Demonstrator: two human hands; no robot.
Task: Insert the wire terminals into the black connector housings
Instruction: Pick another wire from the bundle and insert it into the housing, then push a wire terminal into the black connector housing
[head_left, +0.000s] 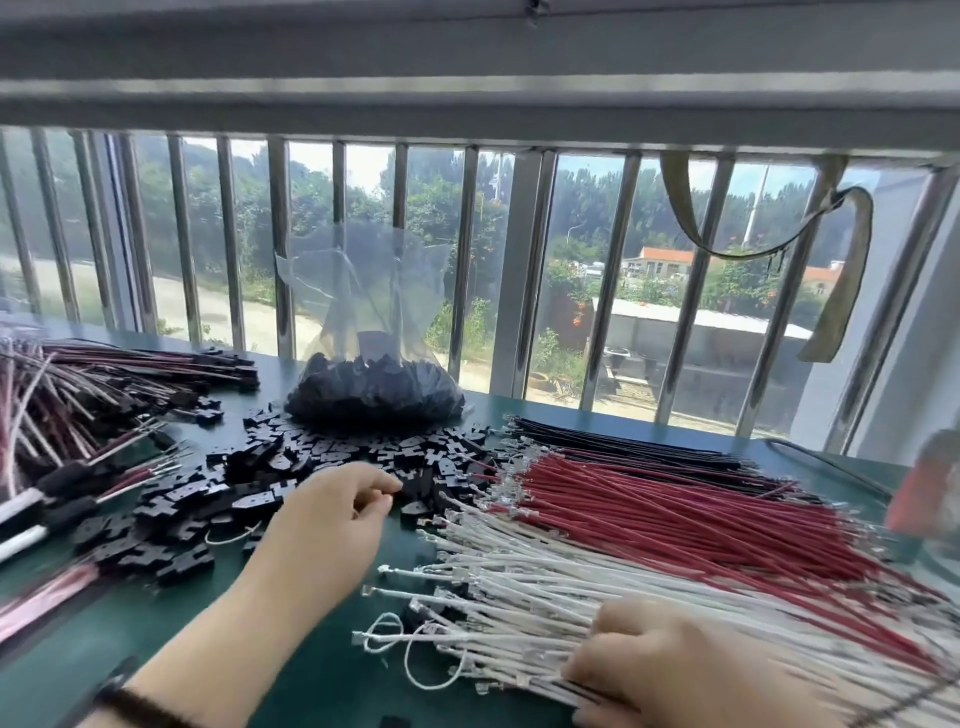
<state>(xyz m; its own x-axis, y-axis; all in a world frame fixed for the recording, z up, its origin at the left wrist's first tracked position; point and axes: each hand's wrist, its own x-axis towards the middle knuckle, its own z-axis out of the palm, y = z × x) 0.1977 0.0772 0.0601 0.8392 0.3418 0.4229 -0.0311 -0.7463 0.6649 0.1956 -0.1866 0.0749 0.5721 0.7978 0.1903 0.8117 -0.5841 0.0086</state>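
Loose black connector housings (270, 467) lie scattered over the middle of the green table (291, 660). My left hand (332, 525) reaches into their right edge with curled fingers, the fingertips touching a housing (415, 491); whether it pinches the housing is unclear. Fanned out on the right lie white wires (519, 587), red wires (649, 499) and black wires (623, 441), metal terminals pointing left. At the bottom right, my right hand (675, 670) has its fingers curled over the near white wires and grips them.
A clear plastic bag (374, 389) of more housings stands behind the pile. Bundles of wires fitted with housings (104, 384) lie at the far left. A blurred red object (924, 493) stands at the right edge. Barred windows (467, 249) close off the back.
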